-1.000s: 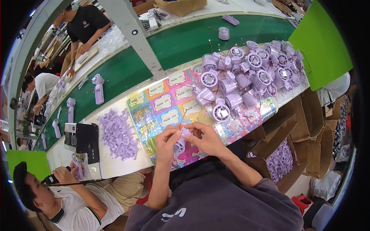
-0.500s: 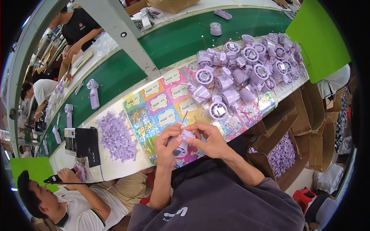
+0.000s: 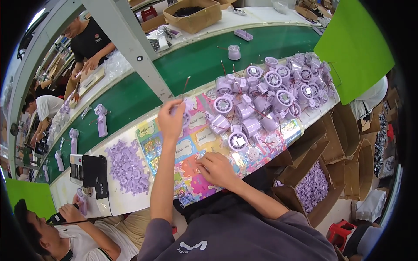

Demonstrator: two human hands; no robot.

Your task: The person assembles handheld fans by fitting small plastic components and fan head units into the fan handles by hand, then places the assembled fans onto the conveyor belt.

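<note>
Out over the far edge of the colourful printed mat, my left hand has its fingers closed on a lilac fan head. A thin wire rises from this fan head, and my hand hides part of it. My right hand rests low over the near part of the mat, fingers loosely bent and apart, with nothing visible in them. Right of my hands lies a large heap of lilac fan heads, many with round grilles and loose red and black wires.
Small lilac plastic parts lie piled on the left, beside a black device. Behind runs a green conveyor belt with a few lilac pieces. A grey metal post stands beyond. Cardboard boxes sit at the right. A co-worker sits at left.
My left hand has moved away, up and left, with the fan head that both hands held near my body. My right hand has let go and stayed low over the mat.
</note>
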